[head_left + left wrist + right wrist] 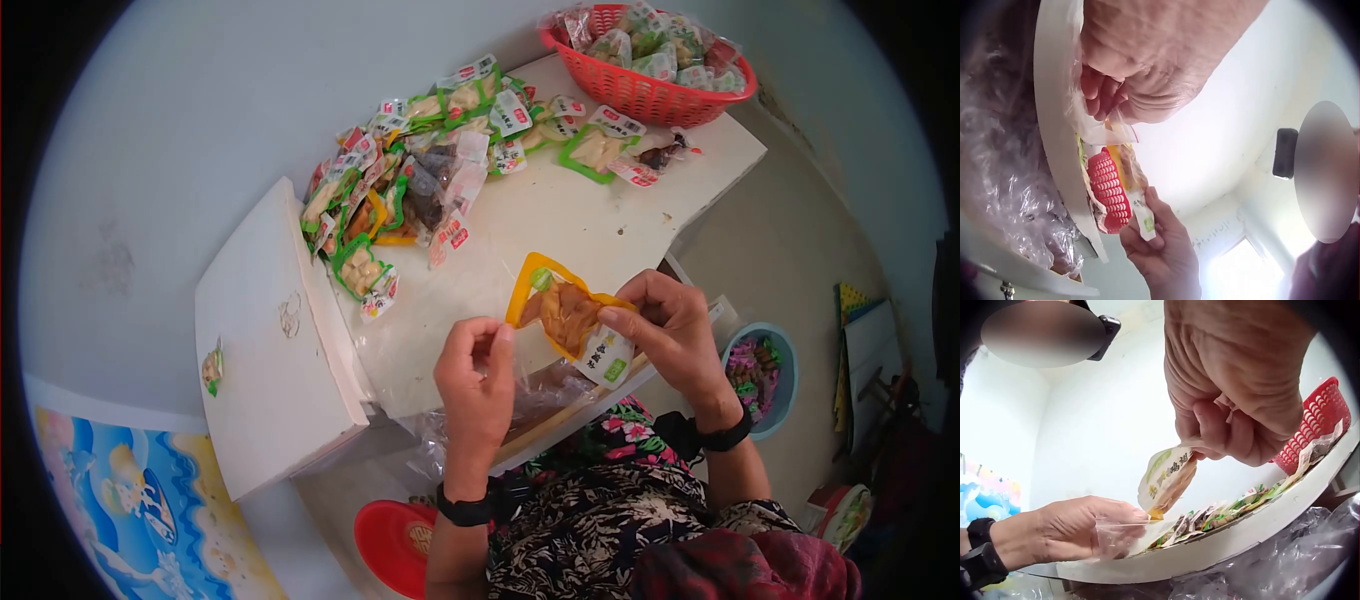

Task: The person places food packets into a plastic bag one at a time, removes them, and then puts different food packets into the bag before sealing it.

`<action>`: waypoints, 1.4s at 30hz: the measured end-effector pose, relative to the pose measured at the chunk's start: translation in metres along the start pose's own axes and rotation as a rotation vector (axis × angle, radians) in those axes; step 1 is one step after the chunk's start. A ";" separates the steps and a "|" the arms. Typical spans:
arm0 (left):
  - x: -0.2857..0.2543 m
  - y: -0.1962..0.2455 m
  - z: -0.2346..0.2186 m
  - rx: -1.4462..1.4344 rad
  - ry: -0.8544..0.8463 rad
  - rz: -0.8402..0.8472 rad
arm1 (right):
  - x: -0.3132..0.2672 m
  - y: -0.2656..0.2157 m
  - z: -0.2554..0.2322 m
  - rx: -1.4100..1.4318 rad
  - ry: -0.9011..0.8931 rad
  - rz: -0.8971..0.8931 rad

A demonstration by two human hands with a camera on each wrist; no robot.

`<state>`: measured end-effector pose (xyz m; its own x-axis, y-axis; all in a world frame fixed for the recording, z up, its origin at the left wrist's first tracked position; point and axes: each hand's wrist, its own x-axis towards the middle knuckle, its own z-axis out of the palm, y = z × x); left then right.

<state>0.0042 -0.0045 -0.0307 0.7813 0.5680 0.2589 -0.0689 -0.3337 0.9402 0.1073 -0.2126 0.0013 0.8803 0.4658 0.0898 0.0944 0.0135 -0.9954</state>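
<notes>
Over the table's near edge, my right hand [682, 335] pinches a yellow-edged snack packet [567, 318] by one side. Brown food shows through its window, and a white label hangs at the bottom. My left hand [478, 385] is at the packet's other side, its fingers pinching a small clear zip bag [1110, 539]. The bag's red seal line shows in the left wrist view, where the bag [1124, 132] overlaps the packet's yellow edge. In the right wrist view, the packet's yellow corner sits right at the bag's mouth.
Many green-, yellow- and clear-edged packets [440, 185] are heaped along the wall side of the white table [480, 270]. A red basket [650, 92] of packets stands at the far corner. Below the edge, a drawer holds clear plastic bags [1010, 156]. Blue [785, 400] and red basins [385, 545] stand lower down.
</notes>
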 end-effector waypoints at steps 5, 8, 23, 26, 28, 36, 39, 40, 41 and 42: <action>-0.003 0.008 0.006 0.067 -0.040 0.056 | 0.001 -0.004 0.000 -0.226 -0.107 -0.005; -0.004 0.021 0.011 0.120 -0.104 0.226 | 0.005 0.006 0.000 -0.168 -0.220 0.018; 0.000 0.018 0.000 0.223 -0.139 0.151 | 0.044 0.010 -0.003 -0.030 -0.267 0.171; -0.003 0.020 0.005 0.257 -0.121 0.230 | 0.048 0.017 -0.002 -0.020 -0.266 0.150; -0.004 0.024 0.009 0.206 -0.149 0.275 | 0.049 0.015 0.002 -0.001 -0.279 0.147; -0.001 0.030 0.025 0.144 -0.206 0.429 | 0.047 0.025 0.027 -0.077 -0.272 0.091; -0.002 0.028 0.022 0.219 -0.131 0.399 | 0.038 0.016 0.024 0.047 -0.261 0.133; -0.002 0.027 0.021 0.256 -0.116 0.399 | 0.036 0.013 0.024 0.052 -0.239 0.122; -0.003 0.026 0.020 0.292 -0.102 0.396 | 0.033 0.007 0.020 0.049 -0.265 0.168; -0.004 0.025 0.019 0.329 -0.087 0.395 | 0.033 0.008 0.020 0.026 -0.261 0.160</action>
<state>0.0113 -0.0292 -0.0123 0.7851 0.2909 0.5469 -0.1812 -0.7364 0.6518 0.1274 -0.1795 -0.0040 0.7333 0.6756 -0.0761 -0.0508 -0.0571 -0.9971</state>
